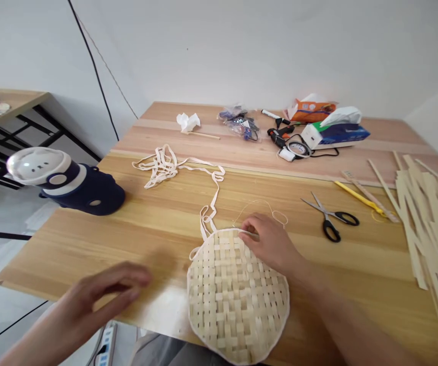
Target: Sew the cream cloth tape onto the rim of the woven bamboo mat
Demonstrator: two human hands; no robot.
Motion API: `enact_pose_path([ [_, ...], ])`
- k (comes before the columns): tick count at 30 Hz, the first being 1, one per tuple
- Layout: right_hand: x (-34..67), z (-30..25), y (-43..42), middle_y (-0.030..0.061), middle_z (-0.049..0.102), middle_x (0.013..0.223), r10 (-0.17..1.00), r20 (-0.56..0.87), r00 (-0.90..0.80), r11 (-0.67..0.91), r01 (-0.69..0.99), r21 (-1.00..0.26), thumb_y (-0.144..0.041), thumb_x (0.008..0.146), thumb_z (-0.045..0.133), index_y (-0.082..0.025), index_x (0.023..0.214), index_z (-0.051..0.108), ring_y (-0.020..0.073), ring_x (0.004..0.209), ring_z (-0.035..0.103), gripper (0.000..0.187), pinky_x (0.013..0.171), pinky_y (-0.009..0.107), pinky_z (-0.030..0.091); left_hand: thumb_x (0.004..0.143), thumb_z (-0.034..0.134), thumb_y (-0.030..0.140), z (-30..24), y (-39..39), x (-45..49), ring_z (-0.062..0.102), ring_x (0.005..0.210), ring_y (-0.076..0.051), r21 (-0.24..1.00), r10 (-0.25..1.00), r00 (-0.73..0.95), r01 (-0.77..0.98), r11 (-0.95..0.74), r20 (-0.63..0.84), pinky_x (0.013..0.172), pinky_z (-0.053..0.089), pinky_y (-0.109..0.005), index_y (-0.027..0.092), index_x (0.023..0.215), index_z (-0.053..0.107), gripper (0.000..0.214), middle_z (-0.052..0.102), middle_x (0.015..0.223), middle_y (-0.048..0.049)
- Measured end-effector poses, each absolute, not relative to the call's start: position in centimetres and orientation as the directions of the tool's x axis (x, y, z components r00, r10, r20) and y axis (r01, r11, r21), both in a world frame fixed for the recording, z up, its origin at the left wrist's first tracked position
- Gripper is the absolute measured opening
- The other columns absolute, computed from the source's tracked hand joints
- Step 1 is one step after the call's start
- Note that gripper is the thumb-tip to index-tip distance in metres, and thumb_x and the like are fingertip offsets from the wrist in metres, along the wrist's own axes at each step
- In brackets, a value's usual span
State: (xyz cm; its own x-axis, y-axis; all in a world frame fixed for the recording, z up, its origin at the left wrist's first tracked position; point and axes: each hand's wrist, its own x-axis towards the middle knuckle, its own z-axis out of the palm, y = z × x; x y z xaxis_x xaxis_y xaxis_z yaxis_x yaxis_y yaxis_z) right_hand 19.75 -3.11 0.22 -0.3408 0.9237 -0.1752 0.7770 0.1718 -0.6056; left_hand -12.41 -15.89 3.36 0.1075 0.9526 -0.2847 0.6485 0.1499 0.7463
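Right hand rests on woven disc; left hand hovers.

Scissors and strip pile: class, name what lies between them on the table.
The head view shows a yellow-handled tool and a flat wooden stick between the black-handled scissors and the pile of pale strips.

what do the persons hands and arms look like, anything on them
The left hand and right hand are bare, with no gloves, and the left forearm and right forearm show no sleeves. No ring or watch shows, though the left hand is blurred.
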Motion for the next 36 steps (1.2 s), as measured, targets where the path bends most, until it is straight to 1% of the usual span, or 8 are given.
enact_pose_path([
  [3,20.2,0.5,-3.4,-0.0004,0.067,0.082,0.908,-0.228,-0.352,0.095,0.703,-0.705,-0.029,0.091,0.053,-0.02,0.085,0.059,0.0135,0.073,0.06,0.012,0.066,0.027,0.047,0.085,0.064,0.042,3.4,-9.3,-7.2,0.067,0.106,-0.025,0.856,0.974,0.135,0.51,0.089,-0.182,0.093,0.055,-0.036,0.027,0.113,0.069,0.033,0.07,0.119,-0.0047],
  [5,20.7,0.7,-3.4,-0.0018,0.064,0.078,0.909,-0.227,-0.349,0.033,0.605,-0.795,-0.034,0.091,0.053,-0.02,0.084,0.058,0.011,0.069,0.057,0.016,0.062,0.024,0.045,0.076,0.073,0.043,2.7,-6.1,-3.8,0.064,0.112,-0.026,0.881,0.958,0.177,0.457,0.125,-0.228,0.097,0.051,-0.037,0.023,0.117,0.066,0.046,0.07,0.12,-0.007],
  [8,21.6,0.8,-3.0,-0.0026,0.058,0.074,0.918,-0.234,-0.32,-0.095,0.396,-0.914,-0.039,0.088,0.059,-0.019,0.081,0.058,0.0095,0.064,0.051,0.021,0.057,0.022,0.04,0.076,0.073,0.043,1.5,-3.7,-1.0,0.068,0.089,-0.022,0.905,0.884,0.266,0.298,0.303,-0.384,0.077,0.055,-0.032,0.017,0.102,0.07,0.037,0.074,0.097,-0.0065],
  [11,22.2,0.6,-2.5,-0.0026,0.056,0.073,0.906,-0.269,-0.326,-0.169,0.304,-0.938,-0.041,0.085,0.063,-0.019,0.08,0.06,0.009,0.063,0.048,0.023,0.055,0.022,0.037,0.076,0.074,0.041,0.8,-3.0,-0.6,0.065,0.07,-0.017,0.864,0.774,0.385,0.193,0.465,-0.502,0.062,0.051,-0.026,0.015,0.091,0.07,0.031,0.072,0.082,-0.0045],
  [17,21.9,0.3,-2.2,-0.0023,0.058,0.073,0.878,-0.298,-0.373,-0.201,0.278,-0.939,-0.039,0.085,0.065,-0.019,0.08,0.063,0.0091,0.063,0.05,0.021,0.055,0.022,0.038,0.077,0.074,0.038,1.1,-2.6,-0.4,0.06,0.066,-0.012,0.879,0.794,0.386,0.119,0.462,-0.47,0.058,0.046,-0.021,0.016,0.094,0.072,0.027,0.07,0.08,-0.0012],
  [23,21.5,0.4,-2.6,-0.0003,0.067,0.088,0.913,-0.223,-0.341,-0.115,0.31,-0.944,-0.032,0.089,0.061,-0.022,0.094,0.066,0.0113,0.076,0.058,0.013,0.067,0.024,0.045,0.079,0.072,0.039,1.0,-2.7,-0.2,0.059,0.066,-0.012,0.881,0.808,0.353,0.149,0.449,-0.471,0.057,0.044,-0.021,0.016,0.089,0.073,0.025,0.07,0.079,-0.0014],
  [29,20.8,0.9,-3.6,-0.001,0.068,0.088,0.907,-0.21,-0.364,-0.097,0.306,-0.947,-0.03,0.09,0.059,-0.022,0.092,0.066,0.0117,0.079,0.06,0.011,0.069,0.024,0.046,0.078,0.072,0.044,1.3,-2.8,-0.5,0.058,0.065,-0.011,0.874,0.787,0.384,0.251,0.415,-0.484,0.056,0.043,-0.021,0.017,0.085,0.073,0.028,0.067,0.074,0.0006],
  [36,20.9,1.7,-3.6,0.0008,0.069,0.086,0.933,-0.176,-0.315,-0.023,0.436,-0.9,-0.03,0.094,0.049,-0.022,0.091,0.069,0.0139,0.077,0.06,0.021,0.066,0.026,0.046,0.08,0.068,0.046,1.5,-3.1,-0.6,0.055,0.056,-0.011,0.853,0.789,0.337,0.293,0.431,-0.514,0.049,0.039,-0.02,0.018,0.08,0.073,0.029,0.066,0.067,0.0016],
])
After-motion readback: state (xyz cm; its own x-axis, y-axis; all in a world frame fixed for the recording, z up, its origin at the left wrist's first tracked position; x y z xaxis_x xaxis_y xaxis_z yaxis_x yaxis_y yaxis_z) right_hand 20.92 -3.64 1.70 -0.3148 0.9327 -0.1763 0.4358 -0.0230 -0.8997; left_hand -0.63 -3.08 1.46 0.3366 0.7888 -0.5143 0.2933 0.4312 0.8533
